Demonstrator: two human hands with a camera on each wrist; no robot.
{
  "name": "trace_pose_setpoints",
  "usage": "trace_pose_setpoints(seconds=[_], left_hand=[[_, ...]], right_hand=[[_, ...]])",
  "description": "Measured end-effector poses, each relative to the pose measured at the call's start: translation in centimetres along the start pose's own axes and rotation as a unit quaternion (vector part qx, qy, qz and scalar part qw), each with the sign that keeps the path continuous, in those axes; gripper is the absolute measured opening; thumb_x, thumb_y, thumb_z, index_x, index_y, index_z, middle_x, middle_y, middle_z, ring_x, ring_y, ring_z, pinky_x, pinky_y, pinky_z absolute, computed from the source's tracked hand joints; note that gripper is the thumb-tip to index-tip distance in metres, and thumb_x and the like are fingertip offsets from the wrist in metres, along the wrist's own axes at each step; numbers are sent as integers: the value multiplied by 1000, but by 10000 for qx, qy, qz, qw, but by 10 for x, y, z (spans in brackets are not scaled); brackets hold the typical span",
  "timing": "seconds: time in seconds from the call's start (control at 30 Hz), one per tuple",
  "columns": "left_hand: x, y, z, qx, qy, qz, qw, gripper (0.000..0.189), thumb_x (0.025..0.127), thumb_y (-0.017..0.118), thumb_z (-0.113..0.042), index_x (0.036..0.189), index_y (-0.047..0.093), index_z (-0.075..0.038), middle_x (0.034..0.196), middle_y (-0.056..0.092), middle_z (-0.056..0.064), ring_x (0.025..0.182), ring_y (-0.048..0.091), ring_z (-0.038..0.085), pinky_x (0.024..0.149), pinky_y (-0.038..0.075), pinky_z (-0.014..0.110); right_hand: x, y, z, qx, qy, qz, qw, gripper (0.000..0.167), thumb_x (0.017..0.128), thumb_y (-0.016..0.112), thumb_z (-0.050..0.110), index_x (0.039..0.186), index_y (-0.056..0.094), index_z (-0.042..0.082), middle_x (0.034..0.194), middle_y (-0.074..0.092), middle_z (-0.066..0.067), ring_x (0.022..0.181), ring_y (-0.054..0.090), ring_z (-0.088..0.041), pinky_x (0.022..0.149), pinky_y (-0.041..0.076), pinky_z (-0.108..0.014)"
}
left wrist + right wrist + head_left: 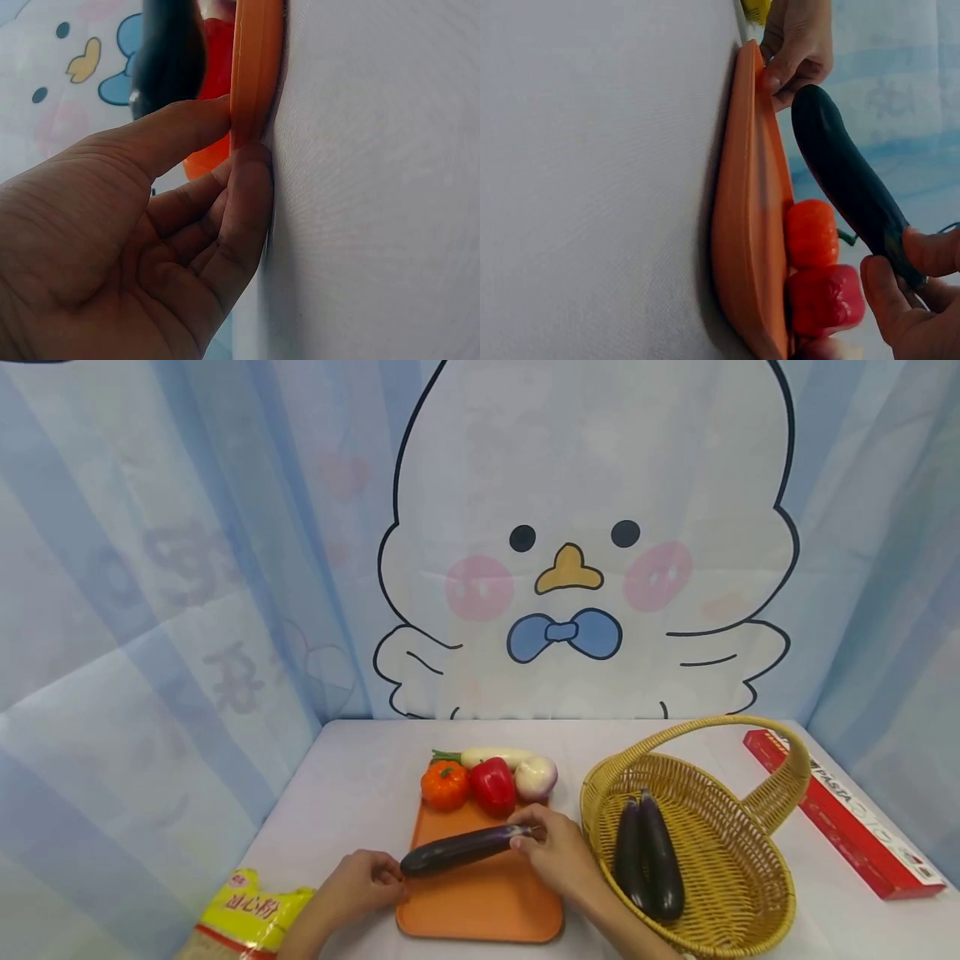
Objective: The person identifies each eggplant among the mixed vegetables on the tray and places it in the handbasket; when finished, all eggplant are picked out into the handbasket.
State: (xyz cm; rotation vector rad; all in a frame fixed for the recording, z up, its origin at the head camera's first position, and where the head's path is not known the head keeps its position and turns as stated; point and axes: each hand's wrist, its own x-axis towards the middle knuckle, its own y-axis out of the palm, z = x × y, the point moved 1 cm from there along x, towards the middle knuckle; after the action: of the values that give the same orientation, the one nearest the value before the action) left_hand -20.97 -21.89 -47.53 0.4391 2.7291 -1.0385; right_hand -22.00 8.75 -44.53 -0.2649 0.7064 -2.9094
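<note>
My right hand [553, 852] pinches an eggplant [465, 850] by its stem end and holds it above an orange tray [480, 910]. In the right wrist view the eggplant [847, 172] is tilted and apart from the tray. At the tray's left edge my left hand [363, 885] grips the rim; the left wrist view shows thumb and fingers on the tray rim [255, 75]. Toward the tray's far end sit an orange pumpkin [446, 786], a red bell pepper [493, 785], a purple-white turnip [536, 778] and a long white radish [495, 757].
To the right stands a wicker basket [720, 860] with a tall handle, holding two eggplants [649, 860]. Beyond it lies a red pasta box [847, 818]. A yellow bag [247, 914] is at the near left. A printed curtain [570, 468] closes off the back.
</note>
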Motion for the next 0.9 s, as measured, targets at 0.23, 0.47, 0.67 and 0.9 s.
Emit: trace_pose_setpoints(seconds=[0.23, 0.47, 0.67, 0.9], left_hand=[[1, -1, 0, 205, 176, -170, 9995, 16, 80, 74, -10, 95, 72, -6, 78, 62, 0, 73, 56, 17, 68, 48, 35], [0, -1, 0, 81, -1, -46, 10000, 19, 84, 77, -20, 96, 71, -7, 79, 64, 0, 73, 58, 17, 70, 51, 35], [-2, -1, -5, 18, -309, -34, 9995, 29, 83, 80, -32, 98, 70, -8, 80, 64, 1, 73, 58, 18, 72, 51, 35], [-4, 0, -2, -16, -146, -22, 9999, 27, 84, 80, -30, 97, 69, -8, 81, 63, 1, 74, 57, 18, 70, 50, 34]], right_hand=[[-16, -18, 24, 142, -142, 523, 9984, 15, 90, 70, 8, 104, 67, 15, 100, 67, 3, 94, 64, -16, 82, 53, -37], [-35, -47, 48, 206, -497, 1162, 9918, 15, 92, 69, 12, 107, 67, 17, 98, 66, 4, 96, 63, -18, 86, 52, -35], [-44, -79, 57, 234, -837, 1681, 9819, 16, 93, 67, 10, 108, 68, 17, 102, 67, 3, 94, 63, -20, 80, 53, -31], [-41, -119, 54, 185, -1603, 2094, 9644, 15, 92, 69, 14, 107, 67, 16, 100, 66, -2, 87, 63, -20, 78, 53, -31]])
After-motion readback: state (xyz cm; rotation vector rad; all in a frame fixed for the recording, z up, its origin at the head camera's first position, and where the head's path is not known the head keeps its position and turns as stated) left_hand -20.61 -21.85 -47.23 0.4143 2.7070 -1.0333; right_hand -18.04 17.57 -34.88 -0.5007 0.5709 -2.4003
